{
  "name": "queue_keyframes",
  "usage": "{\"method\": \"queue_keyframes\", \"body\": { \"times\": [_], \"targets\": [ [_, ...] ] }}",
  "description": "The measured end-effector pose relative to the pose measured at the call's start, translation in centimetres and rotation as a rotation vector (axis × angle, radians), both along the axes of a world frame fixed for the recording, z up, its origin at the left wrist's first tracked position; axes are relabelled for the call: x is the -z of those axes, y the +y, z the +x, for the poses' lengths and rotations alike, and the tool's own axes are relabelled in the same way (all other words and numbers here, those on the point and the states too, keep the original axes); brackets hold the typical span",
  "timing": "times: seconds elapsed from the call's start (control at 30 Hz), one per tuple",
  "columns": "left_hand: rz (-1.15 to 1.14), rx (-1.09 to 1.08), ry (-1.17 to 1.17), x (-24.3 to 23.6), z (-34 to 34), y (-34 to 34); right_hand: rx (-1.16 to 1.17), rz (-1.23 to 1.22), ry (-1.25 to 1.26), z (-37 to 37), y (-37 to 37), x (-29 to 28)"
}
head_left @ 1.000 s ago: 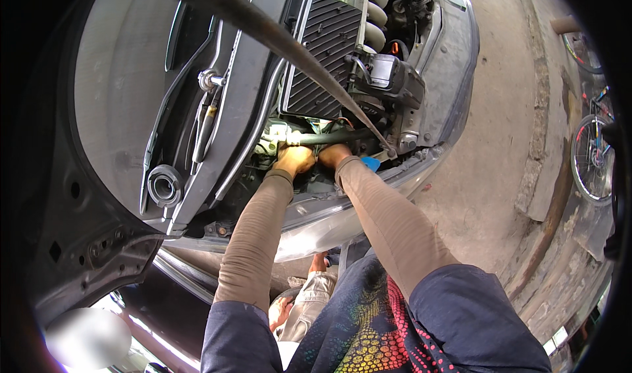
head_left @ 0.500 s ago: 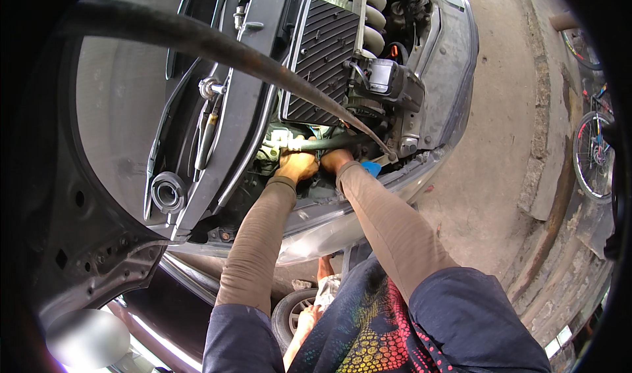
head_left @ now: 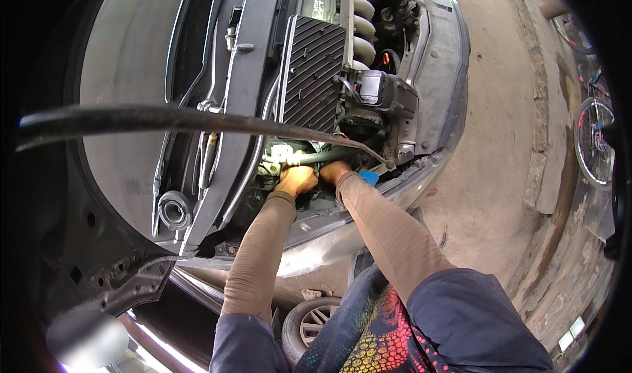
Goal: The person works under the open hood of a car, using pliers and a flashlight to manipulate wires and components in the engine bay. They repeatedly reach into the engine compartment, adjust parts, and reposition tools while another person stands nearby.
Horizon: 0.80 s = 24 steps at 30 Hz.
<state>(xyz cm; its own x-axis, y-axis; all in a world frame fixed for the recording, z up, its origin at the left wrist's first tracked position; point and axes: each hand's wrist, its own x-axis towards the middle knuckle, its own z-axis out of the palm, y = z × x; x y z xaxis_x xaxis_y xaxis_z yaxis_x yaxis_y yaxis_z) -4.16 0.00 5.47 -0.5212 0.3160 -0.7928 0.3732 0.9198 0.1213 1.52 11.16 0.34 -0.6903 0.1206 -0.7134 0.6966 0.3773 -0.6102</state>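
Note:
Deep in an engine bay (head_left: 309,74) beside a ribbed dark cover, my left hand (head_left: 299,179) is closed just below a black hose (head_left: 326,154) and pale fittings (head_left: 282,154); what its fingers hold is hidden. My right hand (head_left: 336,174) reaches down close beside it, fingertips out of sight among the parts. A blue plastic piece (head_left: 368,177) lies just right of that hand. A long dark metal rod (head_left: 171,118) crosses above the bay, its narrow end near the right edge of the engine bay.
The windscreen cowl (head_left: 243,90) runs along the left, with a dark hinged panel (head_left: 89,254) at lower left. A car wheel (head_left: 313,322) lies below me. On the right are a concrete floor (head_left: 494,143), a strip of rubble and a bicycle wheel (head_left: 594,143).
The rod has swung from a steep diagonal to nearly level. The engine bay sits lower in my view. A co-worker's legs and hand, seen below earlier, are out of view. My hands stay among the parts.

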Motion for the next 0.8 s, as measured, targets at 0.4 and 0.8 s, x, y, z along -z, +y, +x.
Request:
{"method": "queue_keyframes", "body": {
  "times": [0.4,0.8],
  "targets": [
    [-0.046,-0.034,-0.083,-1.6,0.0,0.5,-0.059,-0.056,-0.056,-0.1,-0.4,3.1],
    [-0.014,0.139,0.043,-0.6,0.7,-0.1,-0.068,-0.039,-0.120,0.0,-0.2,2.0]
  ]
}}
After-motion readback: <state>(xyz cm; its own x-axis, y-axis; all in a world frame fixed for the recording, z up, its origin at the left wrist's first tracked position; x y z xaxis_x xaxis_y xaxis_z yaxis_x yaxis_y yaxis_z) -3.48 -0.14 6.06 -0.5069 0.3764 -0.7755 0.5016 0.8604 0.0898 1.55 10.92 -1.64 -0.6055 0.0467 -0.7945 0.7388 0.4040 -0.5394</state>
